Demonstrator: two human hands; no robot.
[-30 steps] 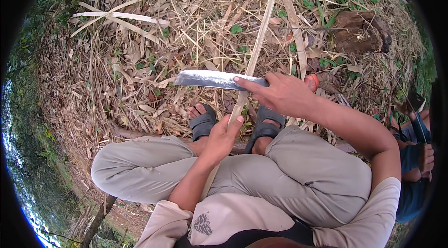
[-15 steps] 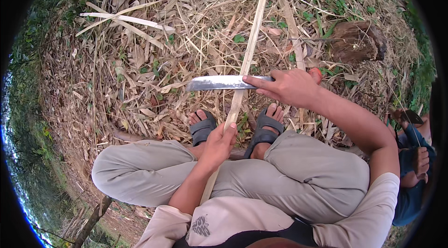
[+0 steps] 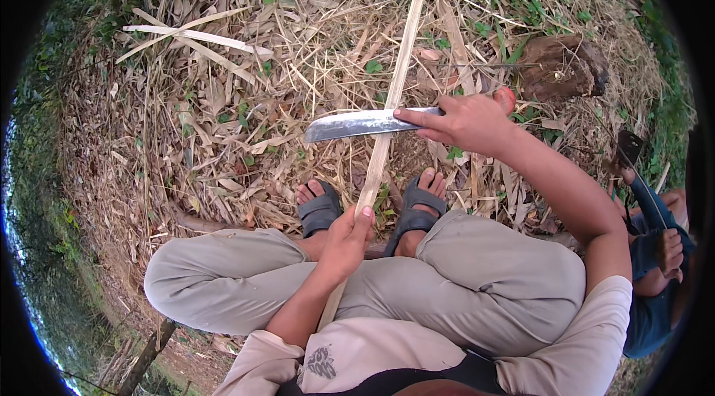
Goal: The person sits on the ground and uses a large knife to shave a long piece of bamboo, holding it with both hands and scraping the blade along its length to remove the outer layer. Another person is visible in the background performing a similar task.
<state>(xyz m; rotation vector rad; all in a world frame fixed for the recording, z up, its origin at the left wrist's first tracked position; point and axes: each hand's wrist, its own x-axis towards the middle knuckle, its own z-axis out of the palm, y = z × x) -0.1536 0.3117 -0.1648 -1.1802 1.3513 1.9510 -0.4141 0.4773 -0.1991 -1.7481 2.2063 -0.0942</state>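
A long pale strip of split bamboo runs from my lap out over the ground between my feet, its far end narrowing to a point. My left hand is closed round it near my knees, thumb along the top. Across the strip lies the broad steel blade of a machete, its tip to the left. My right hand grips the machete, index finger stretched along the blade; a red-orange handle end shows behind the hand. Blade and strip appear to touch.
Several loose bamboo strips lie crossed at the far left. A cut log rests at the far right. Dry leaves and straw cover the ground. My sandalled feet stand close below the blade. At the right edge, another person's hand holds a blade.
My right hand has moved slightly away from me along the strip, and the machete has tilted, its tip now lower than its handle end. My left hand keeps its hold.
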